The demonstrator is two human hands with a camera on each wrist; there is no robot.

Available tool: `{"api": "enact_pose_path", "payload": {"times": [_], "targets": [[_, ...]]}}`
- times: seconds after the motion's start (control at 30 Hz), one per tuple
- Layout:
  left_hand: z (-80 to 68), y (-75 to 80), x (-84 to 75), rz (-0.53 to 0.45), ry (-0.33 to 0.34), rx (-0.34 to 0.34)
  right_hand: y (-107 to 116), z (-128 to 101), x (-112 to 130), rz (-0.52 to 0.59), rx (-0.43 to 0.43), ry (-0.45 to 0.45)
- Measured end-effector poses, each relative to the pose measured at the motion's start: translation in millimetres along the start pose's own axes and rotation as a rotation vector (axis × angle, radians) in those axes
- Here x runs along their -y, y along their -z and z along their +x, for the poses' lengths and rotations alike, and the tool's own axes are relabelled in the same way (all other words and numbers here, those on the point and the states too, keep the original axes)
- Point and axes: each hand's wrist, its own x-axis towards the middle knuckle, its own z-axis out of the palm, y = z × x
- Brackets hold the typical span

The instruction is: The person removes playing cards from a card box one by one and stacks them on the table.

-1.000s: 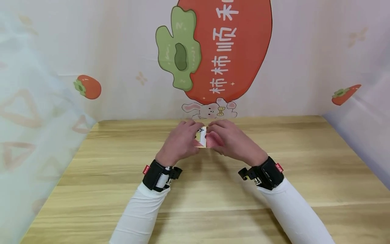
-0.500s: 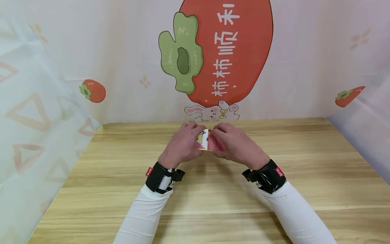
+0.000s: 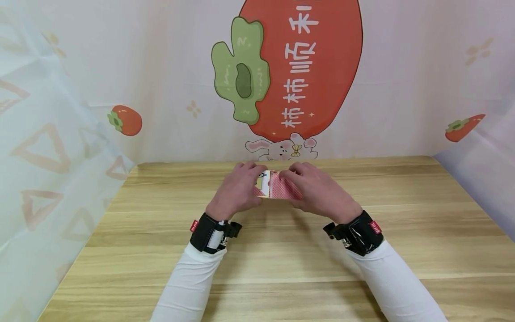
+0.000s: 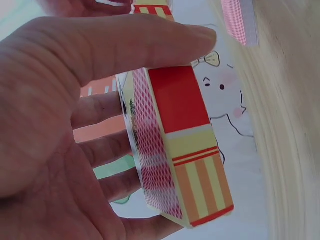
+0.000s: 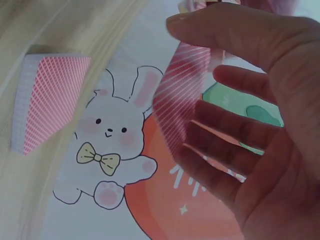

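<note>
Over the far part of the table, both hands hold a playing card box [image 3: 284,185] between them. My left hand [image 3: 239,188] grips its left end, thumb on the striped red, yellow and orange side in the left wrist view, fingers behind. Beside the left fingers in the head view shows a white panel with an "A". The right hand [image 3: 322,190] pinches the red-patterned right end; in the right wrist view its thumb [image 5: 200,27] and fingers are spread on opposite sides. A red-patterned block with pale sides [image 5: 55,100], like a deck of cards, sits on the wood, hidden in the head view.
The wooden table [image 3: 281,286] extends around the hands to its far edge. Behind it hangs a pale cloth backdrop [image 3: 173,71] with a large persimmon and a rabbit. Both wrists wear black straps [image 3: 207,232] with small cameras.
My hands have drawn slightly apart, the right shifting rightward. More of the red-patterned part of the box shows between them. The view has also shifted a little.
</note>
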Motion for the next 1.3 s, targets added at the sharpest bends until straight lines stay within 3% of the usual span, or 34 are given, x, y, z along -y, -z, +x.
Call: {"api": "enact_pose_path", "payload": {"times": [0.2, 0.6, 0.8, 1.3], "targets": [[-1.8, 5.8, 11.2, -0.009, 0.061, 0.013, 5, -4, -7, 0.024, 0.034, -0.044], [-9.6, 15.5, 33.8, -0.051, 0.185, 0.004, -4, -3, -23, 0.016, -0.040, -0.168], [-10.5, 18.4, 36.3, -0.058, 0.200, -0.002, -15, -2, -27, -0.012, -0.101, -0.186], [-10.7, 18.2, 37.4, -0.064, 0.202, -0.014, -26, 2, -19, 0.026, -0.137, -0.396]]}}
